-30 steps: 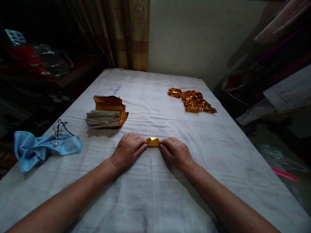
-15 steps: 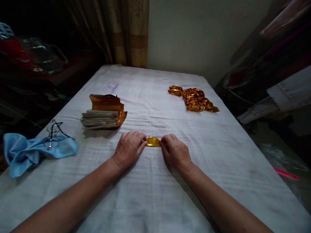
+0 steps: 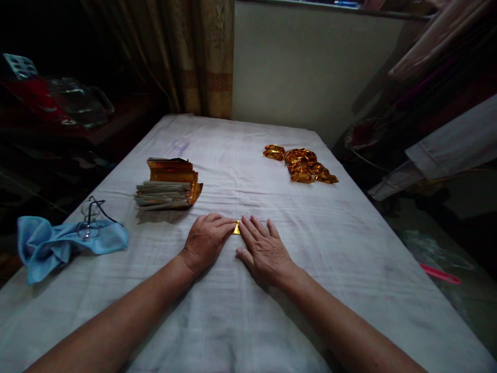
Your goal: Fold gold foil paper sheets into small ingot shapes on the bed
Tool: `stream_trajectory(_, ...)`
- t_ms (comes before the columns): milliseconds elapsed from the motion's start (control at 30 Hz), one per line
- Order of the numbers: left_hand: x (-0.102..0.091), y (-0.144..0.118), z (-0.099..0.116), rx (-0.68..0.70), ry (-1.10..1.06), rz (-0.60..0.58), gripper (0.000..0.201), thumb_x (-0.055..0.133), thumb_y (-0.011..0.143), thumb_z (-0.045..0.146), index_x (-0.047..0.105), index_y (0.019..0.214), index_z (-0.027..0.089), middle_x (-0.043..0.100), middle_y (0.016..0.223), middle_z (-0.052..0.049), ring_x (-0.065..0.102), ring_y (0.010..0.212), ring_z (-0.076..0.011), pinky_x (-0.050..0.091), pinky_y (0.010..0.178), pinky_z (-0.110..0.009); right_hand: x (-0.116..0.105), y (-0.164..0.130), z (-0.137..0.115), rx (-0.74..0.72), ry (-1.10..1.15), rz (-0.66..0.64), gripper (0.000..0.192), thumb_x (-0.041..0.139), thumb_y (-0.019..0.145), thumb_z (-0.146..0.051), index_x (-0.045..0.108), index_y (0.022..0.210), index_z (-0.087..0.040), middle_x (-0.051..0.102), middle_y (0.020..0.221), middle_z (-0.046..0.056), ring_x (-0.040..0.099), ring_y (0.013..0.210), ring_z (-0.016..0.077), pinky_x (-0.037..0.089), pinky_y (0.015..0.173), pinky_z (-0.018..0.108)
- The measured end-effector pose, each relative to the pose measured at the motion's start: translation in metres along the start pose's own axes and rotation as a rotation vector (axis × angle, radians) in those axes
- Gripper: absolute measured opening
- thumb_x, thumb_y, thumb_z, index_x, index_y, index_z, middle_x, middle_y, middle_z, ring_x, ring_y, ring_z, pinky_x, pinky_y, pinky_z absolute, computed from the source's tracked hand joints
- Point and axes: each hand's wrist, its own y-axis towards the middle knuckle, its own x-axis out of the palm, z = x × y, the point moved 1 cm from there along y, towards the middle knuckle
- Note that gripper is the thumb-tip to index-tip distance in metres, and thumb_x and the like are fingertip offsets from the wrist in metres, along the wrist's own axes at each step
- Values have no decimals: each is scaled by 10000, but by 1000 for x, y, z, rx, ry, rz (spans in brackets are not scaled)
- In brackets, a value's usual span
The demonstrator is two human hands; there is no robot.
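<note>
Head view, left to right: a crumpled blue cloth (image 3: 58, 243) with spectacles lies at the bench (image 3: 248, 321) edge, then a stack of gold foil sheets (image 3: 169, 184). Left hand (image 3: 205, 241) and right hand (image 3: 264, 251) lie flat, grip released, pressing a small gold folded paper (image 3: 236, 228) between them to crease it. Finished gold folds (image 3: 301, 163) sit far right.
</note>
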Motion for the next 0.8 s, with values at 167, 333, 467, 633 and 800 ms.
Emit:
stream_trajectory(167, -5, -5, -7, -21, 52, 3, 199, 600, 949, 205, 717, 1097, 270, 760, 1109, -1, 659, 1010, -224, 469, 829, -390, 0, -10, 10, 120, -45, 24, 601, 381, 1009, -465, 343, 1537, -182, 278, 1611, 84, 229, 1499, 300, 162, 1186, 591)
stream_trajectory(333, -12, 0, 5, -40, 112, -43, 208, 554, 957, 182, 715, 1082, 228, 735, 1166, -52, 656, 1043, -243, 479, 882, -423, 2, -12, 12, 163, -78, 26, 629, 403, 991, -464, 350, 1532, -149, 275, 1610, 101, 229, 1498, 310, 174, 1183, 583)
stream_trajectory(467, -4, -5, 28, 1, 102, -90, 437, 478, 996, 356, 540, 1397, 194, 570, 1433, -105, 473, 1356, -287, 286, 1155, -514, 2, -12, 9, 97, -84, 44, 617, 398, 996, -444, 349, 1531, -143, 294, 1603, 111, 231, 1499, 296, 172, 1189, 571)
stream_trajectory(633, 8, -22, 31, -68, 57, -325, 702, 257, 1000, 625, 357, 1531, 176, 387, 1569, -116, 314, 1473, -281, 119, 1216, -525, 2, -14, 4, 22, -68, 18, 622, 395, 1004, -463, 333, 1539, -151, 286, 1605, 102, 225, 1502, 293, 171, 1194, 576)
stream_trajectory(800, 6, -23, 26, -76, 59, -343, 702, 277, 989, 642, 338, 1541, 212, 379, 1576, -102, 297, 1481, -285, 73, 1218, -546, 1, -9, 0, 81, -73, 39, 598, 380, 1009, -437, 344, 1536, -156, 291, 1604, 109, 231, 1498, 307, 182, 1189, 572)
